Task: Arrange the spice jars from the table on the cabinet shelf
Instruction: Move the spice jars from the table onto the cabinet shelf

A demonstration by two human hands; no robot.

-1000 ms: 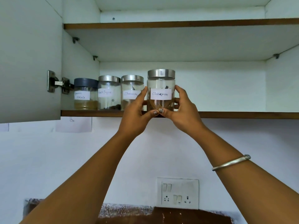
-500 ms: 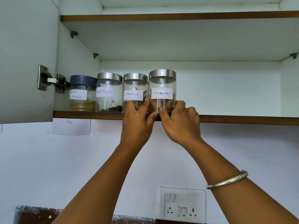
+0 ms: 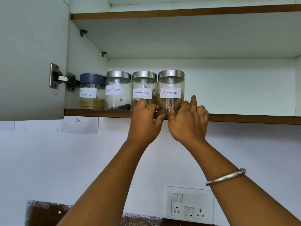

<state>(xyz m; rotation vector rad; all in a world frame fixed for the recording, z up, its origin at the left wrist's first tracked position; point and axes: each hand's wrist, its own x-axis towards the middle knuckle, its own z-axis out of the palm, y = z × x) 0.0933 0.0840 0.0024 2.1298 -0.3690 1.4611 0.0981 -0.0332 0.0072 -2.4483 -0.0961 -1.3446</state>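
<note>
Cinnamon jar (image 3: 171, 85) upright on shelf (image 3: 244, 118), between the hands; left hand (image 3: 145, 123) curled round its lower left; right hand (image 3: 189, 123) pinches lower right, thumb on glass, index finger raised; second Cinnamon jar (image 3: 144, 84), Black Pepper jar (image 3: 118, 88), Garam Masala jar (image 3: 92, 92) run leftward from left hand.

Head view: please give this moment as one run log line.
phase: placing | right Cinnamon jar: upright on shelf, fourth in row | left hand, right hand: grip its base
</note>
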